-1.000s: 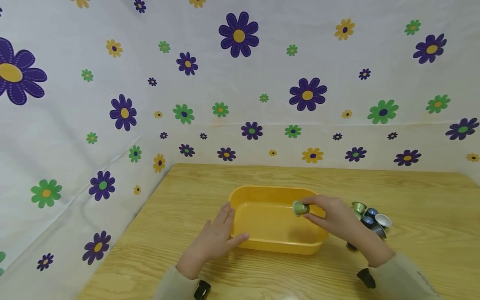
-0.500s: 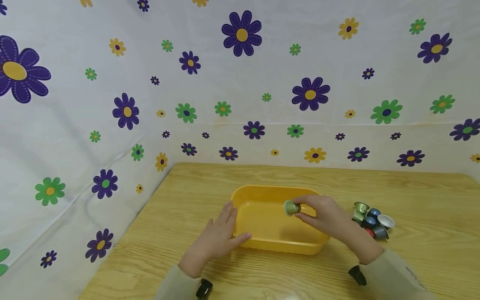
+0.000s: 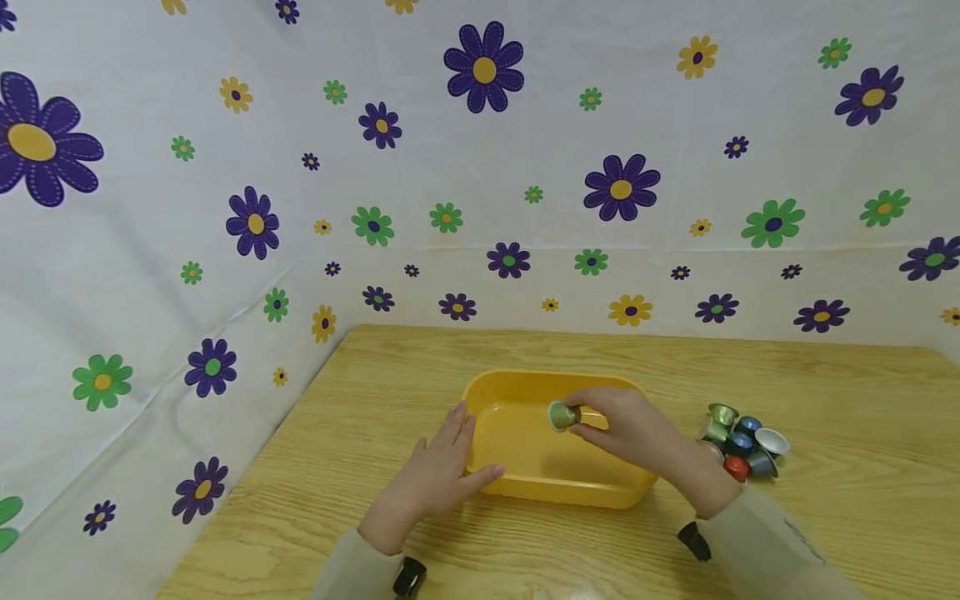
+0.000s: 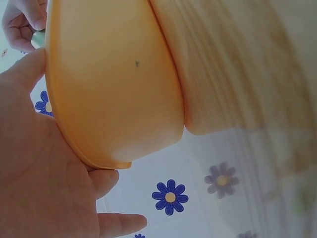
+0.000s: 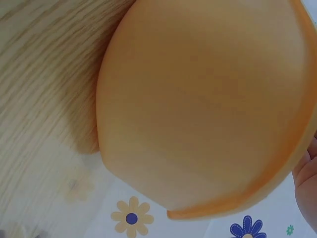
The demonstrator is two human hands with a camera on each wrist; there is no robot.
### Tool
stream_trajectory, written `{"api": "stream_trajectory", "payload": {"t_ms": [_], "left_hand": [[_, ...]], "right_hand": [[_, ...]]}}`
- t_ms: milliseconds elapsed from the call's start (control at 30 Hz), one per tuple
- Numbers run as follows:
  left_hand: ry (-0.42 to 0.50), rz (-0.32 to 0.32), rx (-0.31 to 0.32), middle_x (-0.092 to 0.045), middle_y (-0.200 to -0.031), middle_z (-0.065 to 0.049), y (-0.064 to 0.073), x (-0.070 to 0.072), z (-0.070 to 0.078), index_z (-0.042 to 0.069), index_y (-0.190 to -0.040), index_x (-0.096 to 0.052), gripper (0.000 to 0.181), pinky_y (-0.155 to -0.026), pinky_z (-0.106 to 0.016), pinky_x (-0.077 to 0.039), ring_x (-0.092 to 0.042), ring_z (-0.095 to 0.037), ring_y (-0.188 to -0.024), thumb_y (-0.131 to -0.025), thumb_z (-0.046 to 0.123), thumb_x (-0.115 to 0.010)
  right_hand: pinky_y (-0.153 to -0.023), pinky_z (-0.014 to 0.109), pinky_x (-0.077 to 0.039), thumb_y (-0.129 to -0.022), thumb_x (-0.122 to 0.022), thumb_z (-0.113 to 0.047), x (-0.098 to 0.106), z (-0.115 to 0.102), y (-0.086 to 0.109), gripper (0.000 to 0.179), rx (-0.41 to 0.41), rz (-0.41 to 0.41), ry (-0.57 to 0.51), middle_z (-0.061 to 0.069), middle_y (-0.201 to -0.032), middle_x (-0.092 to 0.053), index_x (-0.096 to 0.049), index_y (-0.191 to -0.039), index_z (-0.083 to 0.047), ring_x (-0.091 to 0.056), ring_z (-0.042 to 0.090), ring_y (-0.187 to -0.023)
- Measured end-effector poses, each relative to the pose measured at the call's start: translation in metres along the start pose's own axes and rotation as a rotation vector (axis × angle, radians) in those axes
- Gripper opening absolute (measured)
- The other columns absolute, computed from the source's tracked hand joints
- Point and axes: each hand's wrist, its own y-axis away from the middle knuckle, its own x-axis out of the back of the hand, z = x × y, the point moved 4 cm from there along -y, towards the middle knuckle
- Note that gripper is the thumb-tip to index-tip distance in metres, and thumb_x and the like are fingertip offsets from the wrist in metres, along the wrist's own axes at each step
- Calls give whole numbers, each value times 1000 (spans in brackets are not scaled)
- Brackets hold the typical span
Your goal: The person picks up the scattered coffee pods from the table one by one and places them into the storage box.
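The head camera shows me two long sleeves in a pale khaki-grey, the left sleeve (image 3: 352, 573) smooth and plain where it shows, the right sleeve (image 3: 761, 546) bearing a small dark marking (image 3: 804, 540) too blurred for me to read. Both run off the bottom of my view. A compact black fitting (image 3: 410, 576) juts from the left cuff, boxy with rounded edges; its black counterpart (image 3: 693, 542) at the right cuff looks more wedge-shaped. Beyond the cuffs I see a bare left hand (image 3: 431, 482) and a bare right hand (image 3: 633, 425), with slim fingers. My left wrist camera picks out faint palm creases.
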Motion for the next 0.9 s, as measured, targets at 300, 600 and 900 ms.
{"api": "stream_trajectory", "payload": {"t_ms": [300,600,900], "left_hand": [[-9,1,6,-3,-146,-16,0,0,0,-5,-138,-19,87,-94,-59,-20,-6,-27,-132,-85,62,-35],[-8,-4,7,-4,-146,-16,-2,-1,-1,-4,-138,-20,87,-94,-59,-21,-8,-27,-132,-85,63,-34],[-3,-12,7,-4,-146,-16,-1,0,-1,-4,-138,-19,87,-94,-59,-21,-8,-27,-132,-84,63,-34]], "right_hand": [[-67,28,-49,-70,-74,-6,-10,-3,-9,26,20,-36,23,4,-86,-65,-62,-93,-3,-61,15,-78],[-69,25,-49,-73,-72,-9,-19,-8,-17,24,-25,-114,-23,2,-88,-64,-64,-94,-4,-60,13,-79],[-69,24,-48,-75,-71,-11,-31,-15,-25,23,-56,-191,-28,2,-90,-64,-64,-96,-3,-61,14,-80]]}}
